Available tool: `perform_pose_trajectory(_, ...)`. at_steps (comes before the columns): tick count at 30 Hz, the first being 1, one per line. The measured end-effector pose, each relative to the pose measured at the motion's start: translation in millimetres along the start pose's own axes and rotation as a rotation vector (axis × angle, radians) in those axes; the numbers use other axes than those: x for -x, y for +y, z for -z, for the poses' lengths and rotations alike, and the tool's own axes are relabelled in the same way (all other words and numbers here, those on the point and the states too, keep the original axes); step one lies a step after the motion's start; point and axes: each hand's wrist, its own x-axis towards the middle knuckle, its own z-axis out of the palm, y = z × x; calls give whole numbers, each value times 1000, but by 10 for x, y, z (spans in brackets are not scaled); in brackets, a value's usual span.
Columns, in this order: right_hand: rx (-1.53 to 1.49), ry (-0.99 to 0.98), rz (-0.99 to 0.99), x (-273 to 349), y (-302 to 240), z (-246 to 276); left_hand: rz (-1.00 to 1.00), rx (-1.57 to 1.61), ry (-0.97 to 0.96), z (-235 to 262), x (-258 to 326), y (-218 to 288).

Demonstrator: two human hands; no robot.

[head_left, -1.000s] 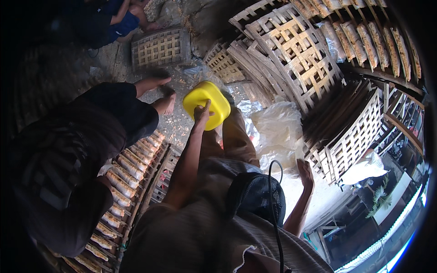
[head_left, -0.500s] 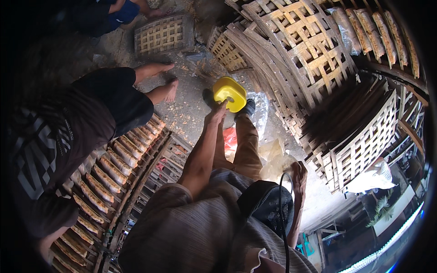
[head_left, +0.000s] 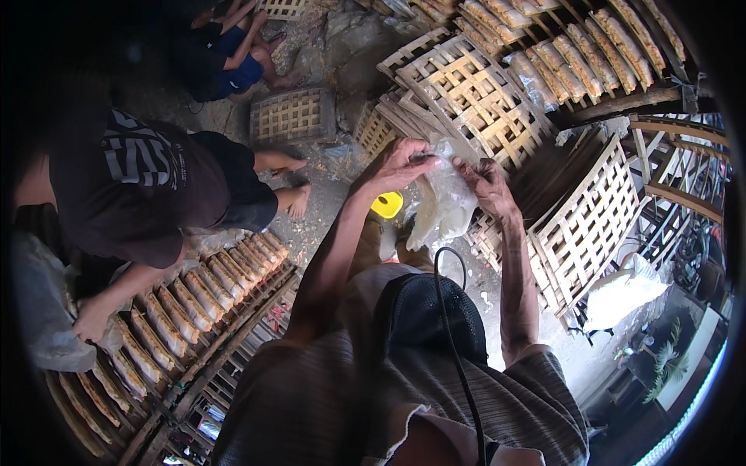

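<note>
Your left hand (head_left: pixel 400 165) pinches the upper left edge of a translucent plastic bag (head_left: pixel 449 203) between thumb and curled fingers. Your right hand (head_left: pixel 489 186) has its thumb and bent fingers closed at the bag's upper right edge. The bag hangs between your 2 hands, in front of your body and above floor level; whether its mouth is parted cannot be told.

Below the bag, beyond your legs, is a yellow plastic stool (head_left: pixel 387 204), partly hidden. A black mesh item (head_left: pixel 431 318) and a black cable (head_left: pixel 458 334) cross the view of your torso.

To your right, stacked woven bamboo trays (head_left: pixel 587 221) crowd the floor; more woven trays (head_left: pixel 482 93) lean ahead. Clearance from your right hand cannot be judged. A white sack (head_left: pixel 625 295) lies farther right.

To your left, a slatted rack (head_left: pixel 225 342) carries a row of long, brown-edged slabs (head_left: pixel 183 311). 1 co-worker (head_left: pixel 148 186) bends over it, 1 hand (head_left: pixel 93 320) on plastic sheeting (head_left: pixel 50 311). Another person in blue shorts (head_left: pixel 242 78) sits farther ahead.
</note>
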Motion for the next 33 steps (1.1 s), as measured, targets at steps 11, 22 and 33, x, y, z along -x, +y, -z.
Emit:
perform_pose_trajectory(11,8,-148,207,-64,-1712,-420,-341,-166,315,1377,620,1728)
perform_pose_trajectory(22,-392,-51,325,-184,-1979,-1170,-560,-178,354,1760,839,1778)
perform_pose_trajectory(33,-140,-183,556,-533,-2359,-1386,-385,-238,478,1937,973,1998)
